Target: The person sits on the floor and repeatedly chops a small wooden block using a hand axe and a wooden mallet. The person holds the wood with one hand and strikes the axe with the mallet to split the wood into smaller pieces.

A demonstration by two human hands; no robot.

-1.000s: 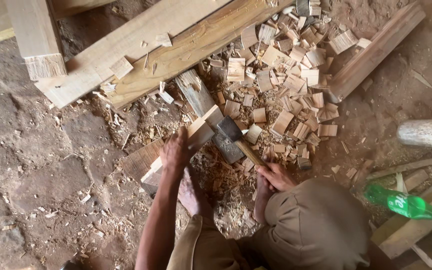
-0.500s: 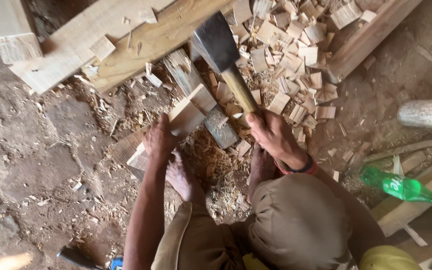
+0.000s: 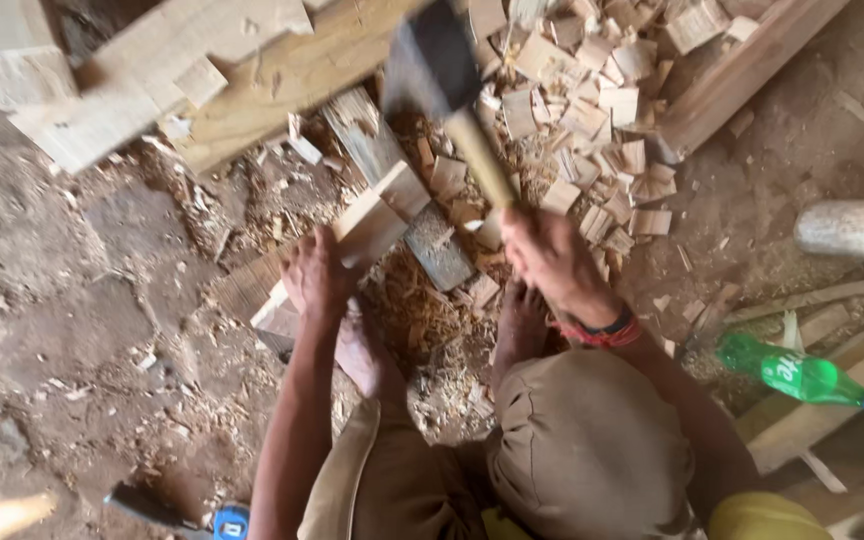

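Head view, looking down at a squatting person on a dirt floor [image 3: 72,330]. Right hand [image 3: 552,262], centre-right of frame: fingers wrapped tight round the wooden handle of a hatchet [image 3: 452,95]; blurred dark head sits at top centre, above the work. Left hand [image 3: 317,275], centre-left: fingers curled down on a pale wood piece [image 3: 352,245] lying diagonally on the floor, w/ a grey weathered board [image 3: 437,245] touching it just to the right. Bare feet rest in shavings [image 3: 422,320] just below the piece.

Upper right: heap of small cut wood blocks [image 3: 592,110], bounded by a plank [image 3: 742,75] on the right. Upper left: thick beams [image 3: 242,75].

Containers: metal can [image 3: 847,228] on its side at right edge, opening facing right; contents not discernible. Green plastic bottle [image 3: 802,375] lying lower right, cap toward right; fill level cannot be told.
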